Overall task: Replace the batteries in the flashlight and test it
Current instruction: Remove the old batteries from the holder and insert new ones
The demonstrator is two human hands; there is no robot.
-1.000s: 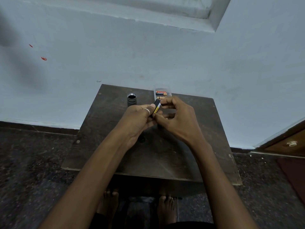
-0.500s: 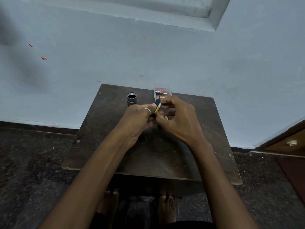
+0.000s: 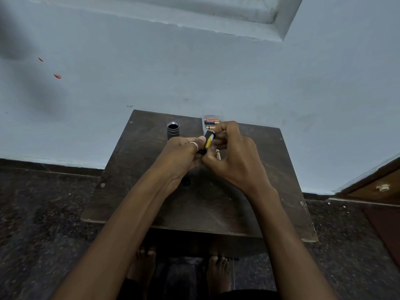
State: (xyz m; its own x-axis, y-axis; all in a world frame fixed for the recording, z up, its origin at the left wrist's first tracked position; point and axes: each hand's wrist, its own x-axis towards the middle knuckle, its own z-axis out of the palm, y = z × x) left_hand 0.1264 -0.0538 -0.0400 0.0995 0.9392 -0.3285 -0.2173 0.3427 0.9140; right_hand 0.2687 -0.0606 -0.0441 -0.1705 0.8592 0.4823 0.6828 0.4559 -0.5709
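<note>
Over the middle of the dark wooden table (image 3: 151, 198) my left hand (image 3: 184, 156) and my right hand (image 3: 233, 156) meet. Between them is a small black battery holder (image 3: 208, 141) with a yellow battery in it. My left hand grips its lower part, a ring on one finger. My right hand's fingertips pinch its upper end. The grey flashlight body (image 3: 173, 130) stands upright and open-topped at the table's far left. A clear plastic box (image 3: 211, 124) with orange-and-black batteries lies at the far edge, just behind my right hand.
The table stands against a pale blue wall. A small dark round piece (image 3: 186, 181) lies on the table under my left wrist. A pale thin object (image 3: 218, 153) shows between my right fingers. My bare feet (image 3: 217, 276) are on the dark speckled floor below.
Both hands stay together on the battery holder. My right fingers have shifted slightly at its upper end. Nothing else on the table moved.
</note>
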